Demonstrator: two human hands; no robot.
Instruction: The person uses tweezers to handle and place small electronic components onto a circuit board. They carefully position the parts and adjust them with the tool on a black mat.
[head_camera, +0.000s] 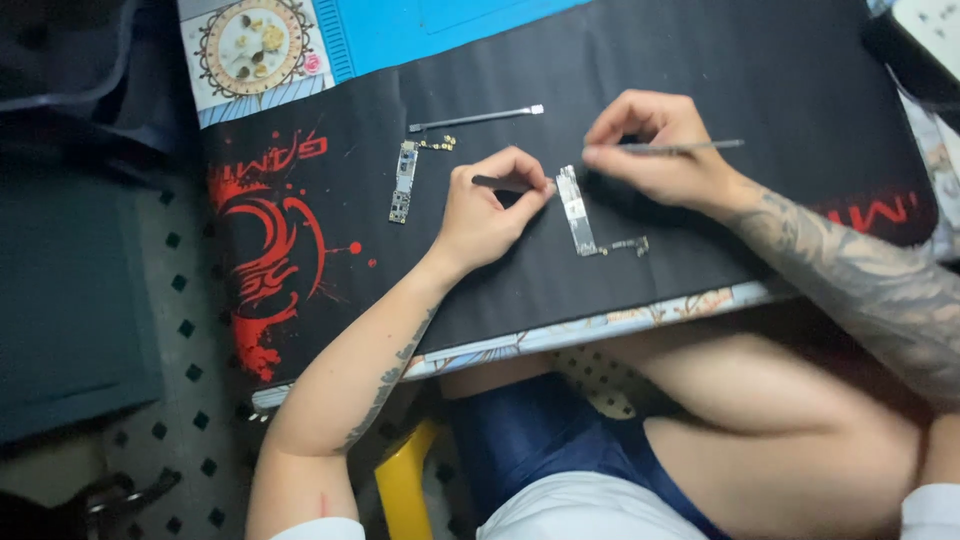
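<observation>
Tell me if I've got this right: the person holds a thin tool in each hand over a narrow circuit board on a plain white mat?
Not quite: the mat is black with a red design, not plain white, as the head view shows. The rest holds: the left hand and right hand each hold a thin tool over the narrow circuit board.

A black desk mat with a red dragon print covers the table, above a pale floor dotted with dark diamonds; a yellow stool stands below.
</observation>
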